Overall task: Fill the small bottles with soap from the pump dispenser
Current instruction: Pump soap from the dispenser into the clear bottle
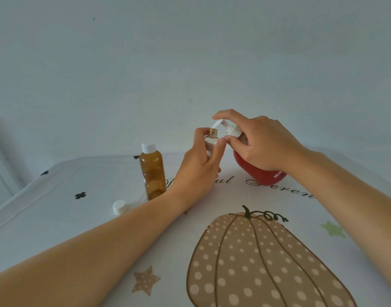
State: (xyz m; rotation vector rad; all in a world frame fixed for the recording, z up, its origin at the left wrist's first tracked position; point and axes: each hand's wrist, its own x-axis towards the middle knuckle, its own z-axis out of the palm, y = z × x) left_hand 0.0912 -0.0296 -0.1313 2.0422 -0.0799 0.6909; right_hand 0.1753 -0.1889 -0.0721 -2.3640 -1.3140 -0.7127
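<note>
Nearest to the camera, the table (79, 229) is covered with a white cloth that carries a big dotted pumpkin print (256, 262) and some stars. Both bare forearms reach forward over it. A little farther, at the left, a loose white screw cap (118, 207) lies on the table. Just behind it stands a capped amber plastic bottle (152, 173), upright. I judge it is probably filled already, but I cannot be sure.

To its right, the left hand (196, 167) grasps a small clear plastic bottle (212, 141) with curled fingers and thumb. It holds the bottle upright, the open threaded neck right under the nozzle. This bottle looks empty or almost empty. The hand hides its base, so I cannot tell if it stands on the table.

The right hand (263, 145) is clasped on the round red plastic pump dispenser (262, 177), which stands on the table. The forefinger lies on top of the white pump head (226, 126) and the thumb is at the collar below.

The step in hand seems to be the filling of the clear bottle, at the moment of pumping. The next move calls for a straight press down on the pump head, with the narrow neck exactly under the nozzle, or soap may run down the outside. Behind everything is a plain pale wall (190, 52).
</note>
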